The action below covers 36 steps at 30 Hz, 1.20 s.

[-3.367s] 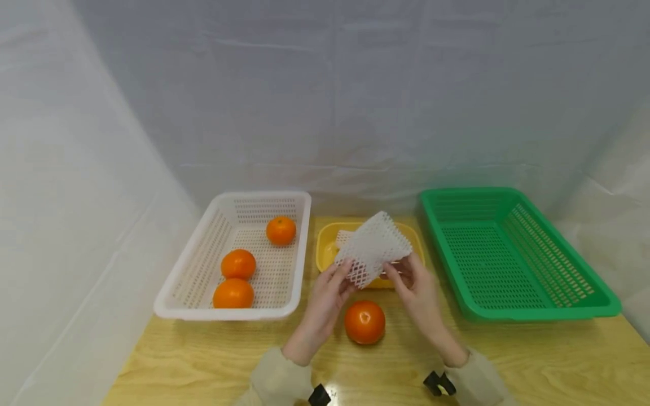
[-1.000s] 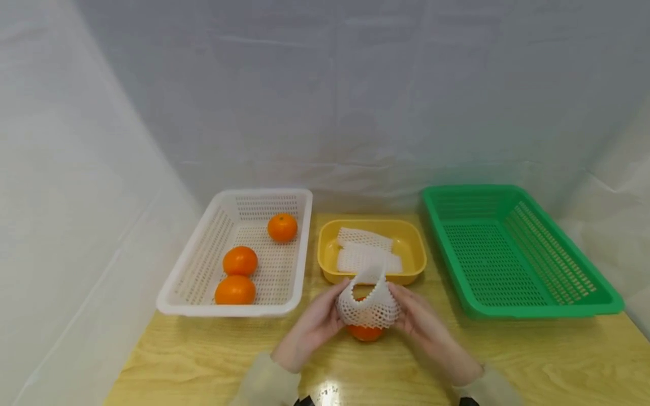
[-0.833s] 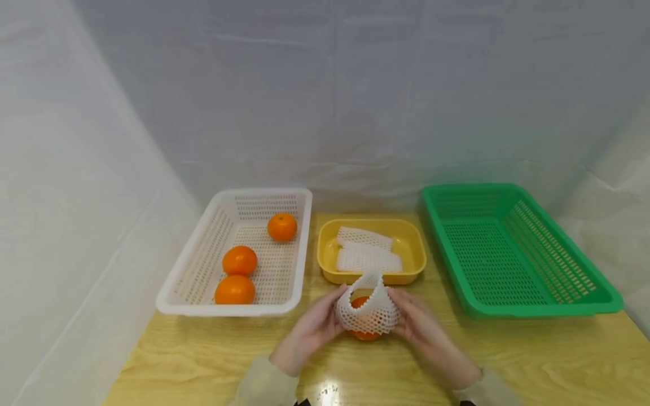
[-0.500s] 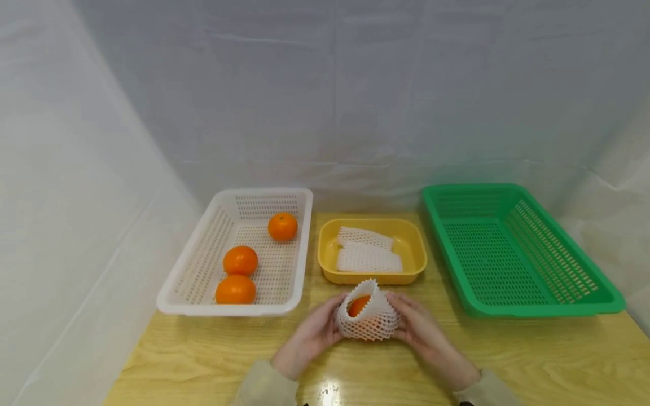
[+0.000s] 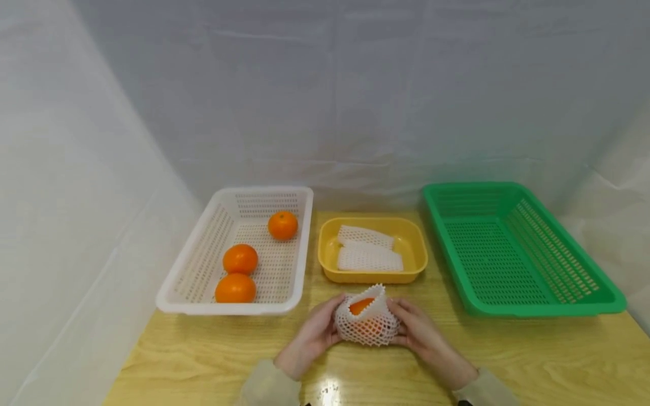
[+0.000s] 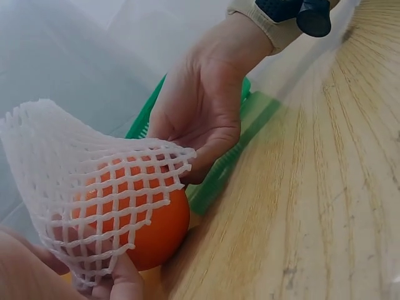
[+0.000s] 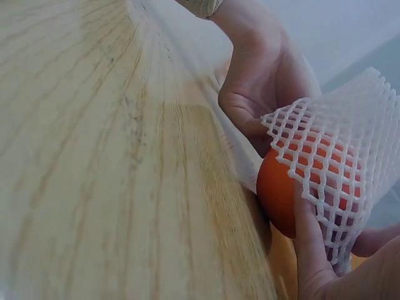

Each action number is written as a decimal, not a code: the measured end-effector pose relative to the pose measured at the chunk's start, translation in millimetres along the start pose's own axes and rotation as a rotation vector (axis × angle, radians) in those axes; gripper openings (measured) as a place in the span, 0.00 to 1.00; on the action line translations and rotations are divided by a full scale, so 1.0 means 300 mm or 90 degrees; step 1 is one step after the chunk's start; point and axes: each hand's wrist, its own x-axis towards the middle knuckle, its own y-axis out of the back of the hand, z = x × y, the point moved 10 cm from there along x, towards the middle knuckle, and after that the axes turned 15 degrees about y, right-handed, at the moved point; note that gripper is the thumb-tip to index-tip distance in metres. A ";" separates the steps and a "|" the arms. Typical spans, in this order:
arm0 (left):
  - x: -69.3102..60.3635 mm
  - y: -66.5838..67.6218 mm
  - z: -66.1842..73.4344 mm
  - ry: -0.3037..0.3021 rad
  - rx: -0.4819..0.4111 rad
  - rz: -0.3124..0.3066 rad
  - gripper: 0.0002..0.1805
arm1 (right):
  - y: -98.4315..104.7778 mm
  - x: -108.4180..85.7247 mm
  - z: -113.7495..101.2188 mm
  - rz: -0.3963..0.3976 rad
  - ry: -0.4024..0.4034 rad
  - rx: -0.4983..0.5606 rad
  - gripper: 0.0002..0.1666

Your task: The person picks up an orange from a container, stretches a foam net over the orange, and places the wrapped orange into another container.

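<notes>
A white foam net sleeve (image 5: 367, 328) surrounds most of an orange fruit (image 5: 361, 306) on the table, with its mouth gaping at the top. My left hand (image 5: 313, 336) pinches the sleeve's left side and my right hand (image 5: 425, 340) pinches its right side. In the left wrist view, the fruit (image 6: 164, 232) shows bare below the jagged edge of the net (image 6: 119, 194). The right wrist view shows the fruit's lower part (image 7: 275, 190) uncovered too, with fingers of both hands on the net (image 7: 325, 156).
A white basket (image 5: 167, 301) at the left holds three orange fruits (image 5: 240, 259). Behind my hands, a yellow tray (image 5: 373, 277) contains folded white net sleeves (image 5: 369, 257). A green basket (image 5: 545, 310) stands at the right on the wooden table (image 5: 558, 361).
The net was first held up over the yellow tray, then came down over the fruit on the table. Over the last second both hands have drawn it lower, covering more of the fruit.
</notes>
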 end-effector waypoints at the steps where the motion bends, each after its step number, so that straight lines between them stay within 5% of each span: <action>1: 0.000 0.002 -0.001 -0.002 0.005 0.004 0.18 | 0.003 0.001 0.001 0.002 0.000 -0.008 0.17; 7: -0.006 0.003 -0.002 -0.018 0.060 0.032 0.26 | 0.010 -0.003 -0.003 0.013 0.007 -0.069 0.24; 17: -0.030 -0.022 0.043 -0.090 0.225 0.114 0.25 | -0.016 0.004 -0.055 -0.037 0.085 -0.144 0.15; 21: -0.031 -0.033 0.041 -0.095 0.196 0.104 0.25 | -0.021 0.004 -0.060 -0.027 0.081 -0.147 0.22; 29: -0.028 -0.054 0.050 -0.105 0.081 0.072 0.21 | -0.056 0.011 -0.056 -0.062 0.059 -0.076 0.51; 36: -0.026 -0.064 0.091 -0.117 0.032 0.085 0.22 | -0.103 -0.003 -0.098 -0.115 0.092 -0.001 0.43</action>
